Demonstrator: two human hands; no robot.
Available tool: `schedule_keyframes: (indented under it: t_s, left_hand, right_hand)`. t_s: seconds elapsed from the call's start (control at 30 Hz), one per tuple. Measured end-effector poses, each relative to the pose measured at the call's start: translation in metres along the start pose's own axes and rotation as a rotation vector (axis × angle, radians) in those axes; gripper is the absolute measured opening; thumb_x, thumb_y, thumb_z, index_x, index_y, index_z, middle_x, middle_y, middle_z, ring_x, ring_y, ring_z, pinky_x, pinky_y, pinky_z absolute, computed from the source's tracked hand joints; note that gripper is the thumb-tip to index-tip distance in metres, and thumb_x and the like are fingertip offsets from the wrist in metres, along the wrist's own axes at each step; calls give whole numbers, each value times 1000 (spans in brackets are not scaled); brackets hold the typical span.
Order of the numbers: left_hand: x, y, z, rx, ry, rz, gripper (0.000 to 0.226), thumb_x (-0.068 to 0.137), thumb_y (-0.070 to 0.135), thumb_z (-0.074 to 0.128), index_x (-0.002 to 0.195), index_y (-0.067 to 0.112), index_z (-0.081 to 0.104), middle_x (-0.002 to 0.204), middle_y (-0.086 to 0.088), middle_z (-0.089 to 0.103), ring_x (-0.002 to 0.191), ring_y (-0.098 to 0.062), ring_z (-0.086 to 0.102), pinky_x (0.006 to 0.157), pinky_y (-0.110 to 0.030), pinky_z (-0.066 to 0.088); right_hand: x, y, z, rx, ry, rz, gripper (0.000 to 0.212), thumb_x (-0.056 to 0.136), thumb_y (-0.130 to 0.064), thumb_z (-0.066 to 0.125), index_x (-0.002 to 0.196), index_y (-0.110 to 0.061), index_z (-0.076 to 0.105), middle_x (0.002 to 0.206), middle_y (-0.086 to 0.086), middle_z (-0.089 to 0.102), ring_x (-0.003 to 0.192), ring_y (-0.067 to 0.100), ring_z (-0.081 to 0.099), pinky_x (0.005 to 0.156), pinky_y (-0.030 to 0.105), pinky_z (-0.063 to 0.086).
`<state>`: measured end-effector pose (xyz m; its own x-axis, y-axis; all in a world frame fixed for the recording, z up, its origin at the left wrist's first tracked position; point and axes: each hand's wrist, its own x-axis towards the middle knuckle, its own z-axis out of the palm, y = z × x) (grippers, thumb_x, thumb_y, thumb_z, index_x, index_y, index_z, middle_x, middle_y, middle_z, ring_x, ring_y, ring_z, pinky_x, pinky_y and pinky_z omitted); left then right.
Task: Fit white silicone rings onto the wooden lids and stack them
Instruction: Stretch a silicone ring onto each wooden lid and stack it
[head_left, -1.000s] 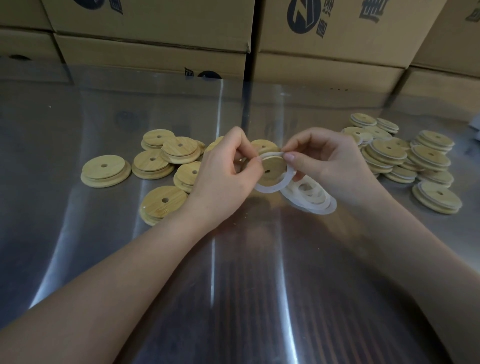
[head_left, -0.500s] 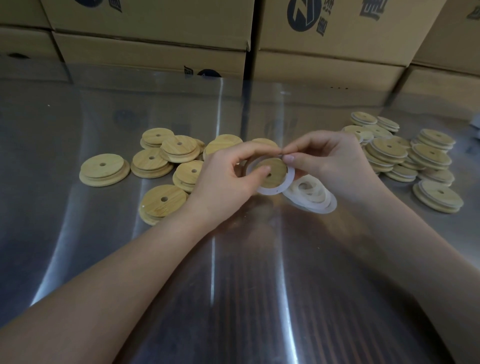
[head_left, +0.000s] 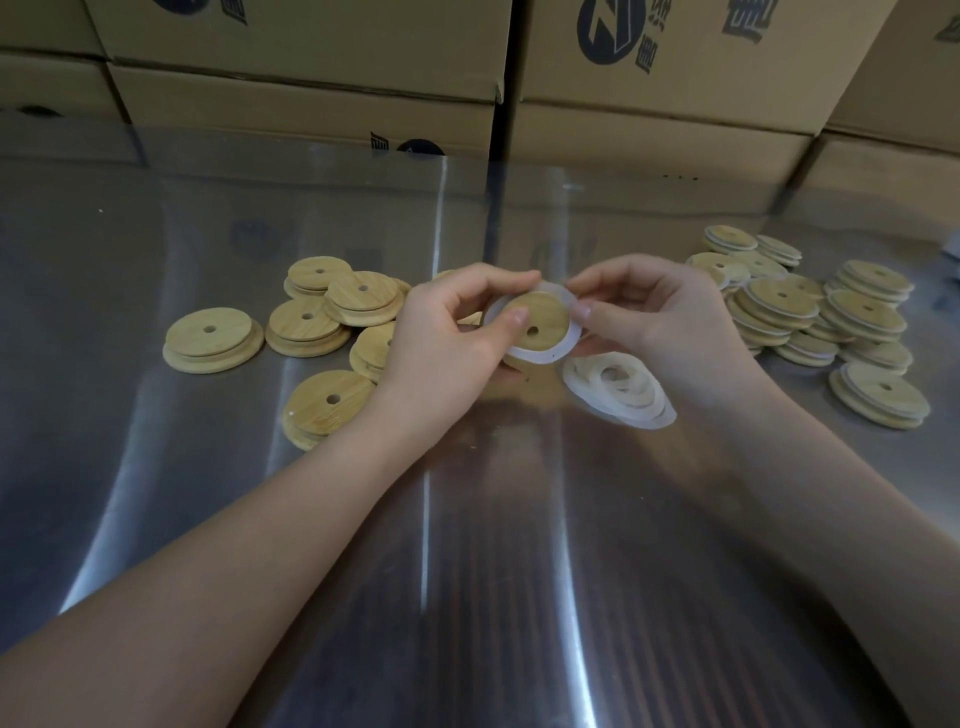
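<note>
Since a second ago, white silicone ring has been worked almost fully round the round wooden lid, both pinched above steel table by left hand and right hand. Fitted lids stacked at right; bare lids at left pending.

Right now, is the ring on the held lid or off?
On: the white ring circles the lid; left hand grips the lid, right hand pinches the ring. Fully seated: cannot tell.
</note>
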<state>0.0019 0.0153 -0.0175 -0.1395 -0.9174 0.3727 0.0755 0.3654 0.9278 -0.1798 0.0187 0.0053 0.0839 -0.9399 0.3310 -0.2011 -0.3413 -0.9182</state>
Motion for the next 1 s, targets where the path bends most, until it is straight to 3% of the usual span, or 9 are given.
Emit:
schedule_keyframes:
  t_s: [0.27,0.5,0.63,0.77,0.93,1.0]
  left_hand:
    - [0,0,2,-134,20,-115,28,91,-1,61,101,23,71,103,-3,74,92,-19,72,57,-34,60]
    - [2,2,-2,-124,6,-156,36,93,1,59,123,20,62,110,-15,68,92,-20,70,64,-37,61]
    - [2,0,-3,-47,-33,-177,24,89,5,66,109,16,70,110,-9,68,100,-24,67,82,-49,58]
    - [3,-1,-6,3,-80,-143,17,81,5,75,93,17,72,93,0,67,92,-18,65,82,-43,56]
    - [4,-4,-5,210,-64,-13,21,76,6,80,88,18,68,91,1,70,88,-17,67,84,-41,57]
    - [3,-6,-1,256,-36,-2,23,76,6,80,85,21,64,88,1,71,86,-16,69,83,-43,57]
  right_hand:
    - [1,-5,-4,79,-17,73,14,84,5,68,86,-9,70,76,7,72,64,15,70,57,22,54]
    - [0,-2,-3,43,-30,45,12,85,3,68,88,-9,70,77,6,73,64,18,69,61,24,56]
    - [-1,-1,2,9,-42,-14,16,84,5,68,85,-11,72,74,4,73,64,15,68,61,22,55]
    - [-3,-1,5,-73,-60,-111,19,84,7,67,84,-11,72,78,2,73,72,15,70,65,23,57]
    - [-3,1,6,-238,-55,-210,28,84,5,68,84,-22,73,84,-2,70,78,22,69,73,29,57]
    - [-3,2,7,-333,-52,-258,29,83,3,71,87,-26,71,87,-5,67,80,17,67,75,27,55]
